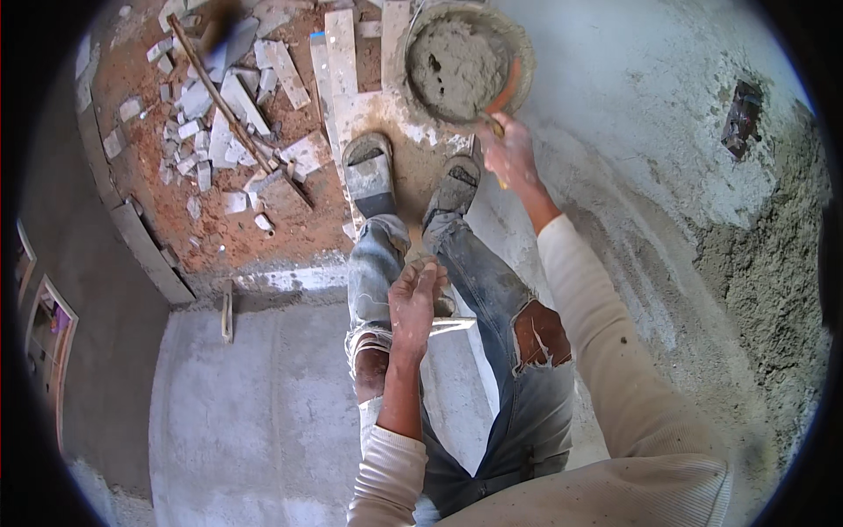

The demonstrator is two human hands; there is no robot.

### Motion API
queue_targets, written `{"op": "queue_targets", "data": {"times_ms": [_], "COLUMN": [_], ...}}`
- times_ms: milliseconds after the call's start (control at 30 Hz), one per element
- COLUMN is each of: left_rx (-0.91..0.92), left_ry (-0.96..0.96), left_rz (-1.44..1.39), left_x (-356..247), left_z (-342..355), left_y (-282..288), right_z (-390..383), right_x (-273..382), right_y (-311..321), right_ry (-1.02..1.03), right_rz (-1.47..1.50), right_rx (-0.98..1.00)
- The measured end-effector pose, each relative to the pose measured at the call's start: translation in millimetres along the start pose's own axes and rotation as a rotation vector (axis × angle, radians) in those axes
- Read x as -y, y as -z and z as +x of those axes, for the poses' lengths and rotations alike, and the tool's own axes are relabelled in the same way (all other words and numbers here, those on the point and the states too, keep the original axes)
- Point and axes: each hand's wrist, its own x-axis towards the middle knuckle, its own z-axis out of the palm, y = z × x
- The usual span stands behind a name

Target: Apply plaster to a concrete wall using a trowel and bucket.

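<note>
At the upper middle, a round bucket (524, 50) holds grey wet mortar (461, 70). My right hand (511, 154) is closed round the handle of a trowel (492, 123) at the bucket's near right rim. An orange strip (507, 85) shows against the mortar, seemingly part of that trowel. Between my knees, my left hand (413, 303) is closed on a flat plastering tool (452, 325), whose pale edge sticks out to the right of the fingers. Most of this tool is hidden by the hand, so its exact kind is unclear.
My sandalled feet stand on a dusty ledge beside wooden boards (341, 53). At the upper left, broken block pieces (204, 140) and a long-handled hoe-like tool (230, 114) lie on reddish soil. A rough grey mortar patch (764, 255) covers the right side.
</note>
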Motion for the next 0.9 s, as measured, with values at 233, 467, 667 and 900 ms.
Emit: {"op": "queue_targets", "data": {"times_ms": [233,467,667,900], "left_rx": [0.14,0.028,-0.113,-0.15], "left_ry": [-0.281,-0.443,-0.498,-0.456], "left_rz": [0.272,0.161,0.383,0.381], "left_x": [6,-46,-118,-118], "left_z": [-20,-120,-197,-172], "left_y": [4,112,114,166], "right_z": [-33,-259,-477,-624], "right_x": [10,153,226,266], "right_y": [70,180,305,395], "right_ry": [0.389,0.366,0.367,0.334], "right_rz": [-0.088,-0.282,-0.542,-0.004], "right_rx": [-0.201,-0.303,-0.382,0.357]}}
